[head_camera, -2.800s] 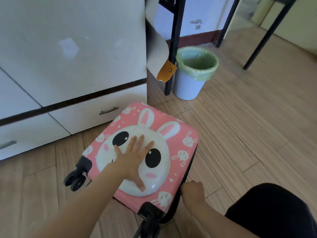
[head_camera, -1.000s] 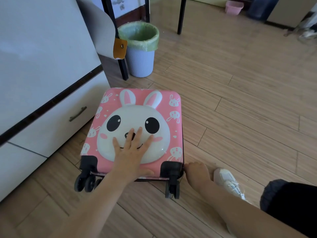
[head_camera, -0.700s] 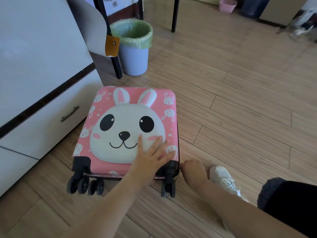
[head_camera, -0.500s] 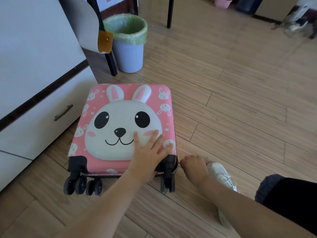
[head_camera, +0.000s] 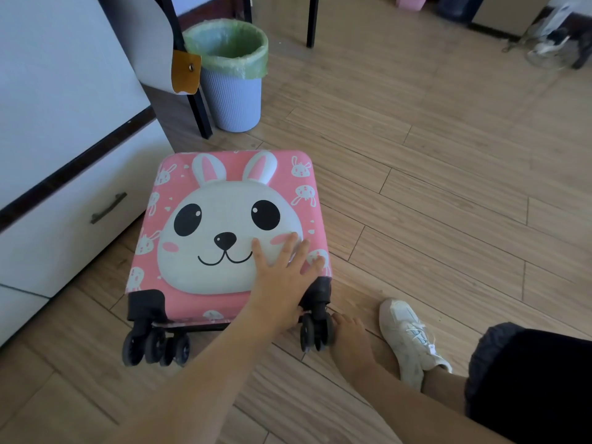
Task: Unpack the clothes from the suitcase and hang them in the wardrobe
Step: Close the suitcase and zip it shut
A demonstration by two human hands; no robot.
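RIGHT: wooden plank floor (head_camera: 448, 187) open beside pink hard-shell rabbit-face suitcase (head_camera: 224, 200) | LEFT: white drawer-fronted cabinet (head_camera: 64, 225) near, narrow floor wedge | FAR: pale blue ribbed waste bin with green liner (head_camera: 234, 97) and black metal leg (head_camera: 198, 107), floor strip between | NEAR-RIGHT: right hand (head_camera: 349, 338), white sneaker (head_camera: 410, 338) crowd corner | LID: left hand (head_camera: 282, 280) flat on near-right part

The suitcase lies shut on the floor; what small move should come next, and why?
Probably start opening the suitcase at its side with the right hand. It lies flat and shut, the left hand presses flat on its top, and the right hand sits low beside the wheel.
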